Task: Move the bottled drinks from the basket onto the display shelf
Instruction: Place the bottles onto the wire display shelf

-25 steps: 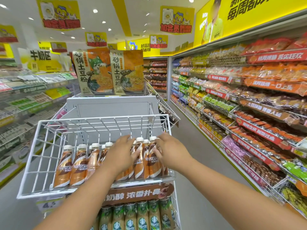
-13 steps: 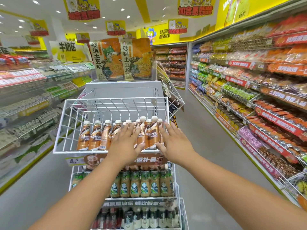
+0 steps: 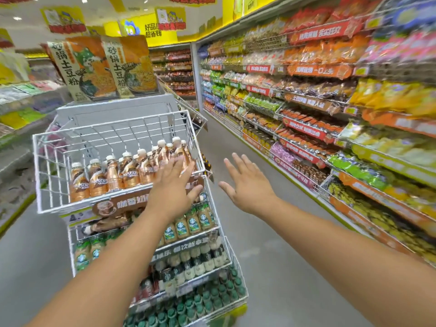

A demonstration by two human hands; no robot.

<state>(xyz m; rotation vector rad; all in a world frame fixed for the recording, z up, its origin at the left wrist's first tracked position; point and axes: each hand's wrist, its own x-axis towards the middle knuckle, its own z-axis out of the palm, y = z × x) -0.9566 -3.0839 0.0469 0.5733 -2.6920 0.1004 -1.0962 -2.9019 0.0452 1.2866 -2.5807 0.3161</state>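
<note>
Both hands are up in front of the rack with nothing in them. The left hand [image 3: 173, 187] is spread flat, fingers released, in front of the right front corner of the white wire top shelf [image 3: 44, 175], overlapping the rightmost bottles from where I stand; whether it touches them I cannot tell. The right hand [image 3: 245, 185] hangs over the grey aisle floor [image 3: 271, 256] to the right of the rack, palm down, fingers splayed and loose, apart from the wire. The Nescafé coffee bottles [image 3: 113, 175], copper-brown with white caps, stand upright in a row along the front edge of that top shelf, bunched more thickly toward its right end, with the left and back of the shelf bare wire. A brown label strip [image 3: 122, 204] runs below the shelf front. Lower tiers carry green-labelled Starbucks bottles [image 3: 191, 223] and, further down, green-capped bottles [image 3: 207, 300]. Two big noodle packet signs [image 3: 103, 67] stand on top of the rack behind. Snack shelves [image 3: 306, 109] line the right wall, badly blurred.
</note>
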